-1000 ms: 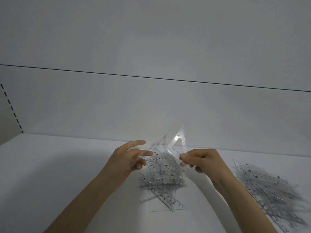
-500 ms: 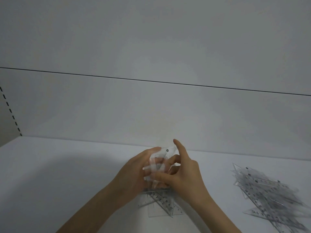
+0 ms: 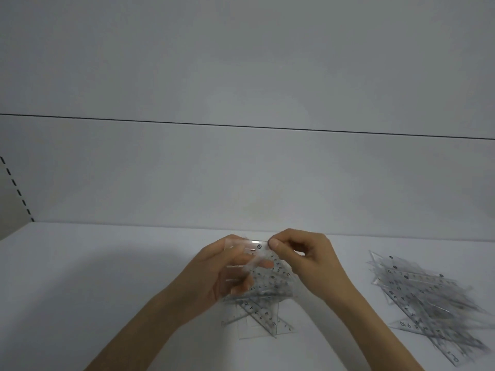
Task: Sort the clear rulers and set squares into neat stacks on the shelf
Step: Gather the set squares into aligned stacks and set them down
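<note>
Head view: the left hand (image 3: pixel 214 274) is curled round a bundle of clear rulers and set squares (image 3: pixel 261 266). It holds the bundle just above the shelf (image 3: pixel 107 277) with the faces towards the camera, probably so the edges can be squared up before it is laid down. The right hand (image 3: pixel 308 258) pinches the bundle's top edge between thumb and forefinger, beside the small round mark, which looks like a way of nudging one piece level with the others. Beneath the hands a few pieces (image 3: pixel 263 321) lie crossed on the shelf, apparently the start of a stack. Well apart to the right, the loose pile (image 3: pixel 426 298) is jumbled, so most of the sorting seems left to do.

A second ago the hands were apart and the right one raised a set square point-up. They have since closed together; that set square appears to have joined the bundle, whose top edge lies level. The loose pile has not shifted.
</note>
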Demonstrator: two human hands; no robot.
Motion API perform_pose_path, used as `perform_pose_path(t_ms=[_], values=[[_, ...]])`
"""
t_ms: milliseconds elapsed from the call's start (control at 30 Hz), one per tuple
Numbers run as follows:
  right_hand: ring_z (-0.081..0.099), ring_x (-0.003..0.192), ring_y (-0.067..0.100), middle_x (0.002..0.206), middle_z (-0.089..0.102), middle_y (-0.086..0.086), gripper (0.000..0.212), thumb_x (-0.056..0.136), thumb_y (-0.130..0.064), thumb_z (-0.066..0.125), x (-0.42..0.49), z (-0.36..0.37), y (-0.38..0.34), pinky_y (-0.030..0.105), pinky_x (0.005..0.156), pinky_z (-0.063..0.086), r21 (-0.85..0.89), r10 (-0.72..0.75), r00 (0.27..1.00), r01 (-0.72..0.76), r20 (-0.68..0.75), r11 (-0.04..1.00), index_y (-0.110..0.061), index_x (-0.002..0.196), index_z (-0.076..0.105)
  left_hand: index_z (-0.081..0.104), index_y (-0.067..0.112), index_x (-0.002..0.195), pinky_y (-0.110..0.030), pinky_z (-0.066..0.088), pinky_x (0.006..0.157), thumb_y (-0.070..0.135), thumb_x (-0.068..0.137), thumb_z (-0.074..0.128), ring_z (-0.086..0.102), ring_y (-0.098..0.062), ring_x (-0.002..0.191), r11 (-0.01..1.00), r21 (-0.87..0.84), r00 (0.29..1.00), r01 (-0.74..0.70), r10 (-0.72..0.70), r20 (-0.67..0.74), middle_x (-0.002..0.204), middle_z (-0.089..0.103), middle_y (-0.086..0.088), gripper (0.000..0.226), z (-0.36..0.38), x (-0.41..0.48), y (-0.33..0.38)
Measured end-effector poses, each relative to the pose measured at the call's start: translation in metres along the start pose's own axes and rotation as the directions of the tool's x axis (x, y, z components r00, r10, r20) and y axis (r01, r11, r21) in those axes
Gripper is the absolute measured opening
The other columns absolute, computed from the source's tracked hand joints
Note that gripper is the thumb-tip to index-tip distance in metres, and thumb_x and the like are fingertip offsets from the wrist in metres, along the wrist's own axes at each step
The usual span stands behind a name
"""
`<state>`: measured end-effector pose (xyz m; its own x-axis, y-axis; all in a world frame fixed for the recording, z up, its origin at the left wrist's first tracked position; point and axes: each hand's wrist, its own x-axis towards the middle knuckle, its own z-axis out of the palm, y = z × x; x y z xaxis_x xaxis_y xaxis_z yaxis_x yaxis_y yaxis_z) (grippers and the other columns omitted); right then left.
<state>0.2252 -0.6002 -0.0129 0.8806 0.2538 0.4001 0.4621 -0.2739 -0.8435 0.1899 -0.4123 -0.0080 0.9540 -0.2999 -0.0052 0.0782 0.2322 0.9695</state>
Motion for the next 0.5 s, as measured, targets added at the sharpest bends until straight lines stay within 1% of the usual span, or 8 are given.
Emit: perform_pose_path(t_ms=[67,133,167,233,300,367,433,500], values=[[0.043,0.049,0.006,0.053,0.052,-0.004,0.017,0.089,-0.016,0.066,0.0001,0.0015,-0.0005,0.015,0.05,0.034,0.133,0.071,0.997,-0.069,-0.009,0.989,-0.014,0.074,0.073,0.056,0.017,0.117,-0.023,0.037,0.045,0.034,0.093,0.05,0.05,-0.018,0.052,0.999,-0.003,0.999,0.05,-0.049,0.015,0.104,0.067,-0.026,0.03,0.0005,0.0012,-0.0008],[0.036,0.045,0.007,0.05,0.046,-0.005,0.017,0.089,-0.014,0.065,0.0014,0.002,0.0011,0.017,0.045,0.032,0.226,0.134,0.991,-0.126,-0.022,0.966,-0.007,0.075,0.073,0.055,0.029,0.121,-0.022,0.032,0.043,0.038,0.097,0.038,0.044,-0.017,0.049,0.998,-0.005,0.998,0.064,-0.064,-0.009,0.098,0.067,-0.024,0.031,0.0018,0.0041,-0.0024],[0.035,0.045,0.009,0.05,0.045,-0.003,0.017,0.089,-0.014,0.065,0.0016,0.0025,0.0022,0.017,0.044,0.031,0.253,0.154,0.988,-0.144,-0.019,0.957,-0.005,0.076,0.073,0.055,0.031,0.122,-0.021,0.03,0.042,0.037,0.099,0.034,0.04,-0.016,0.048,0.998,-0.008,0.998,0.063,-0.064,-0.029,0.094,0.067,-0.023,0.031,0.0022,0.0052,-0.0033],[0.034,0.045,0.01,0.05,0.043,0.0,0.018,0.088,-0.013,0.065,0.0011,0.0037,0.0013,0.018,0.043,0.029,0.295,0.172,0.985,-0.161,-0.013,0.942,-0.003,0.075,0.072,0.055,0.028,0.121,-0.021,0.028,0.042,0.033,0.102,0.029,0.035,-0.016,0.047,0.998,-0.016,0.997,0.061,-0.061,-0.049,0.088,0.065,-0.022,0.033,0.002,0.006,-0.0032],[0.033,0.044,0.012,0.05,0.042,0.001,0.019,0.088,-0.014,0.065,0.0009,0.0042,-0.0015,0.02,0.043,0.028,0.302,0.169,0.986,-0.16,-0.004,0.94,-0.005,0.073,0.073,0.055,0.024,0.12,-0.022,0.026,0.044,0.032,0.102,0.029,0.033,-0.016,0.047,0.998,-0.009,0.997,0.059,-0.059,-0.048,0.085,0.063,-0.021,0.033,0.0002,0.0056,-0.0016],[0.035,0.046,0.013,0.051,0.043,0.003,0.021,0.089,-0.015,0.065,0.0009,0.004,-0.0029,0.02,0.043,0.028,0.291,0.156,0.988,-0.152,0.011,0.944,-0.008,0.071,0.074,0.055,0.025,0.119,-0.022,0.025,0.044,0.032,0.102,0.029,0.031,-0.016,0.047,0.998,-0.021,0.998,0.062,-0.062,-0.019,0.082,0.06,-0.019,0.033,-0.001,0.0043,0.0013],[0.036,0.046,0.013,0.052,0.046,0.003,0.022,0.089,-0.017,0.064,0.0002,0.0042,-0.0034,0.019,0.043,0.029,0.27,0.152,0.988,-0.156,0.034,0.95,-0.006,0.073,0.074,0.057,0.028,0.118,-0.019,0.027,0.043,0.038,0.101,0.027,0.031,-0.014,0.045,0.995,-0.059,0.996,0.082,-0.08,0.034,0.079,0.057,-0.016,0.035,-0.0019,0.003,0.0023],[0.038,0.046,0.013,0.055,0.052,0.009,0.026,0.09,-0.02,0.063,0.0,0.0039,-0.0053,0.02,0.044,0.031,0.245,0.157,0.985,-0.171,0.074,0.954,-0.005,0.071,0.074,0.06,0.029,0.111,-0.019,0.025,0.043,0.046,0.097,0.03,0.03,-0.013,0.044,0.99,-0.092,0.992,0.107,-0.1,0.07,0.078,0.055,-0.014,0.037,-0.0029,0.0023,0.0022]])
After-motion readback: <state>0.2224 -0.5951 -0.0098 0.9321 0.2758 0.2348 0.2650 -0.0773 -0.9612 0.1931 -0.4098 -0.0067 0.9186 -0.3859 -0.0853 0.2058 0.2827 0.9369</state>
